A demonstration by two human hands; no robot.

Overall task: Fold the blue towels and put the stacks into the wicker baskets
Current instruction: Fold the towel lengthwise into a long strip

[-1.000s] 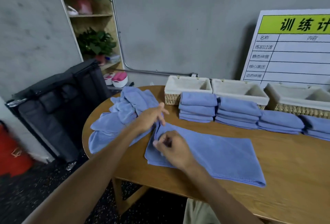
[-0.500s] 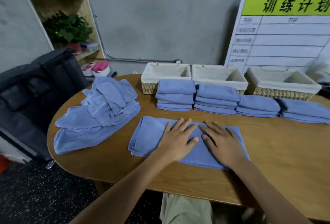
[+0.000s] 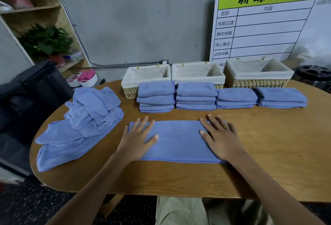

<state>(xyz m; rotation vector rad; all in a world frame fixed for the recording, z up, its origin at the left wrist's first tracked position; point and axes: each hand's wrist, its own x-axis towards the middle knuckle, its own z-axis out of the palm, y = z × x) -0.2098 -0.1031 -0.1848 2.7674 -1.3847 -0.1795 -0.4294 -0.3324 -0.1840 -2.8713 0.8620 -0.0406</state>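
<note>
A blue towel lies flat on the wooden table, folded into a long strip. My left hand presses flat on its left end, fingers spread. My right hand presses flat on its right end. Behind the strip stand several stacks of folded blue towels. Three cloth-lined wicker baskets line the table's back edge and look empty. A loose heap of unfolded blue towels covers the table's left end.
A white board with a green header leans on the wall behind the baskets. A black cart and a wooden shelf with plants stand to the left. A dark round container sits at the far right.
Both hands went from pinching the towel's left corner to lying flat on it, then slid apart from its middle to its two ends. The view has shifted right.
</note>
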